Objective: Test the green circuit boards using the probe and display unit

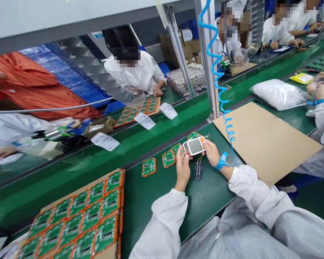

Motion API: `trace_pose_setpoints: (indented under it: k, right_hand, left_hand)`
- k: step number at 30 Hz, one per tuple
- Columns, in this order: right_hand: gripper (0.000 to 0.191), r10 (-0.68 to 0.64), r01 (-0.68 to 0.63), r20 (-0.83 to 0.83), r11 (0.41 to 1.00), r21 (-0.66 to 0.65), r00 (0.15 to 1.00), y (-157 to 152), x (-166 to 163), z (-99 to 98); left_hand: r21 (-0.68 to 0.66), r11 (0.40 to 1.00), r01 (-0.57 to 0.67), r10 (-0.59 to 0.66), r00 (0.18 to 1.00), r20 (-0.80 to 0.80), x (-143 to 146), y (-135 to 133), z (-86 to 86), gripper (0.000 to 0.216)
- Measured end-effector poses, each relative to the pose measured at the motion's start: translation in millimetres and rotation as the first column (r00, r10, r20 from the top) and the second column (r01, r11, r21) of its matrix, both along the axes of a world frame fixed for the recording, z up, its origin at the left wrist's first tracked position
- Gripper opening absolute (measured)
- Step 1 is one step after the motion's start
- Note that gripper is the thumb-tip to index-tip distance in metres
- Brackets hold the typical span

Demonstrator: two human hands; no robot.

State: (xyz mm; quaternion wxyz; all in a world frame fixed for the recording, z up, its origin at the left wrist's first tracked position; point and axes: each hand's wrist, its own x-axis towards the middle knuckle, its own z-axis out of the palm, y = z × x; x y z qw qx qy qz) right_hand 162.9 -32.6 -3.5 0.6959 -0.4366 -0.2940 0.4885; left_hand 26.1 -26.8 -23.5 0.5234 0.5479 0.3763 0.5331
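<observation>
Both my hands hold a small white device with a grey screen (195, 146) just above the green mat. My left hand (183, 162) pinches its near left edge, fingers closed. My right hand (211, 151) grips its right side; a blue wrist strap (221, 161) with a coiled cord sits on that wrist. Thin wires run from the device down to a black battery holder (198, 170) lying on the mat. Green circuit boards in orange frames (168, 158) lie just left of my hands, one of them further off (148, 167).
A cardboard tray with several green boards (81, 219) fills the near left. A brown cardboard sheet (261, 140) lies to the right. White device shells (105, 141) ride the green conveyor behind. Other workers in white coats sit across the line and at right.
</observation>
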Motion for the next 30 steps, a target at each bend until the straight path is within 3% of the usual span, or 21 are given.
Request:
trace_pose_setpoints:
  k: [4,7,9,12,14,17,26,30]
  right_hand:
    - [0.036,0.084,-0.082,0.073,0.996,-0.031,0.994,1,0,-2.4]
    - [0.043,0.054,-0.042,0.284,0.998,-0.049,0.957,0,8,-1.8]
    - [0.045,-0.104,0.104,0.493,0.994,0.027,0.864,0,17,-0.6]
    - [0.038,-0.32,0.239,0.698,0.947,0.214,0.641,1,30,-0.6]
    - [0.038,-0.328,0.213,0.79,0.944,0.252,0.518,3,34,-3.0]
    - [0.034,-0.249,0.155,0.883,0.967,0.203,0.398,5,33,-9.3]
    - [0.023,-0.216,0.058,0.877,0.976,0.211,0.429,11,38,-16.1]
    - [0.026,-0.192,0.097,0.894,0.981,0.167,0.406,11,38,-15.6]
  left_hand:
    - [-0.14,0.98,0.144,-0.117,0.976,0.183,15,7,0.2,0.059]
    - [-0.178,0.969,0.169,-0.118,0.957,0.264,17,9,2.2,0.052]
    - [-0.199,0.966,0.166,-0.099,0.945,0.312,16,9,4.6,0.049]
    - [-0.222,0.958,0.183,-0.088,0.92,0.381,12,7,8.7,0.048]
    - [-0.235,0.949,0.211,-0.099,0.905,0.413,11,6,11.0,0.05]
    - [-0.242,0.937,0.251,-0.129,0.895,0.428,9,5,12.9,0.055]
    - [-0.246,0.93,0.272,-0.147,0.891,0.43,8,3,13.6,0.06]
    - [-0.234,0.925,0.301,-0.173,0.879,0.445,7,2,13.6,0.059]
